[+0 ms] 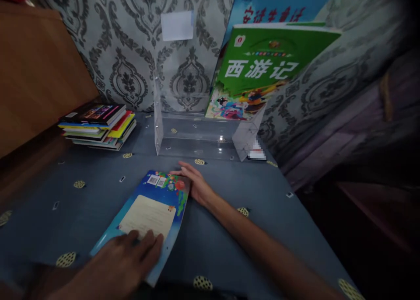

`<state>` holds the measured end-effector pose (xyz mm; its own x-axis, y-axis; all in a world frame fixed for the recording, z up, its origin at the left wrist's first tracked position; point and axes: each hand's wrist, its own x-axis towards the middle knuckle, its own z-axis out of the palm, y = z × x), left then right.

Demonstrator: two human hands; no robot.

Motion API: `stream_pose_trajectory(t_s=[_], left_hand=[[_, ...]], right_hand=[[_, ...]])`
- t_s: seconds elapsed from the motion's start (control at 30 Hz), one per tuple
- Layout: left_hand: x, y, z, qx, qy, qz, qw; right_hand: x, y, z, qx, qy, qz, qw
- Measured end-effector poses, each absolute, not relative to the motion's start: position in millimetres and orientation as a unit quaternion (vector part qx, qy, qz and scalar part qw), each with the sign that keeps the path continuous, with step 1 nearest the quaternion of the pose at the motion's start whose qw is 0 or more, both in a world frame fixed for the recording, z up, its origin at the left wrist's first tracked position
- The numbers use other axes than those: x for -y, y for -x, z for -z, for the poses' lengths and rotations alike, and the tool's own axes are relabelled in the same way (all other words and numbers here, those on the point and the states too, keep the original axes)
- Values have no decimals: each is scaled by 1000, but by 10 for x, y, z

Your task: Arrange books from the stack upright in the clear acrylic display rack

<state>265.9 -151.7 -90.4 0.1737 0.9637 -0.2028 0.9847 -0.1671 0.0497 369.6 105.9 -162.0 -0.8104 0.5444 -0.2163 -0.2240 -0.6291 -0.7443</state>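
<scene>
A blue book (138,247) lies on the cloth-covered table, showing a pale text panel and barcodes near its far edge. My left hand (123,258) rests on the near part of its cover, fingers laid over the surface and the thumb hidden. At the far right corner of the book is my right hand (197,186), its fingers stretched along the edge and touching it. Beyond the book stands a clear acrylic stand (158,125). A green book (259,70) leans upright at the stand's right side, in front of a taller blue book (278,5).
A stack of books (98,125) sits at the back left beside a brown wooden panel (39,72). Patterned wallpaper (127,79) rises behind the stand, with a white card (177,26) in front of it. The table's right edge slants toward dark folds of fabric.
</scene>
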Motion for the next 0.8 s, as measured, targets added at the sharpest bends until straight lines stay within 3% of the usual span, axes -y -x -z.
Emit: stream_pose_trajectory(t_s=[0.2, 0.37, 0.47, 0.57, 0.8], left_hand=[[1379, -1847, 1090, -614, -784, -43, 79], [1205, -1527, 1233, -683, -728, 44, 28], [1101, -1699, 1203, -637, -767, 68, 38], [887, -2071, 1143, -594, -804, 6, 28], [229, -2642, 1219, -610, -791, -36, 32]], right_hand=[[-1255, -4236, 1622, 467, 241, -808, 268], [-1269, -4538, 1675, 572, 240, -732, 282], [-1231, -4548, 1709, 649, 245, -657, 295], [-1199, -4527, 1726, 711, 248, -585, 301], [-1155, -4603, 1692, 825, 243, -397, 319]])
